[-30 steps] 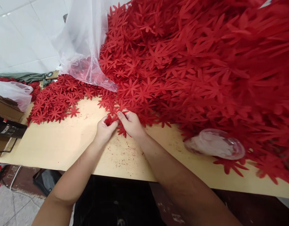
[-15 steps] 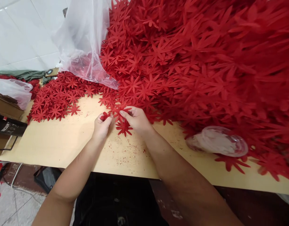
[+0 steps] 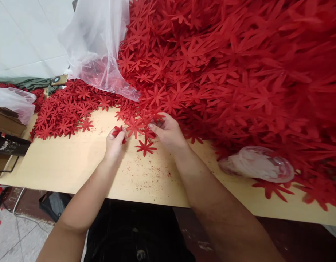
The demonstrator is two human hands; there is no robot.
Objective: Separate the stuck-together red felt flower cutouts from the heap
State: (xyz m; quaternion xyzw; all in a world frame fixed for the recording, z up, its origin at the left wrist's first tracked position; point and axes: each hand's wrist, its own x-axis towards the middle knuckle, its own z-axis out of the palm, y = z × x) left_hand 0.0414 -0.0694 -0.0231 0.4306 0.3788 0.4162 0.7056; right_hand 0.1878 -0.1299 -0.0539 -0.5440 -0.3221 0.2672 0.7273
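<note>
My left hand [image 3: 115, 142] is closed on a red flower-shaped cutout [image 3: 119, 130], pinched between thumb and fingers over the table. To its right, my right hand [image 3: 170, 134] has thumb and fingers bent around another red cutout [image 3: 156, 117] at the edge of the big heap. Between the hands a flat cutout [image 3: 135, 126] shows its narrow petals. Nearer to me, a single red flower [image 3: 145, 147] lies on the table, just below the right fingertips.
A large heap of red flower cutouts [image 3: 211, 72] covers the right and back of the table [image 3: 83, 171]. A smaller pile [image 3: 62, 112] lies left, beside a clear plastic bag [image 3: 98, 47]. A clear plastic tub [image 3: 258, 165] rests on its side near the front right.
My right hand has moved right and slightly up, away from my left. My left hand has shifted a little left with its cutout. The view has tilted slightly.
</note>
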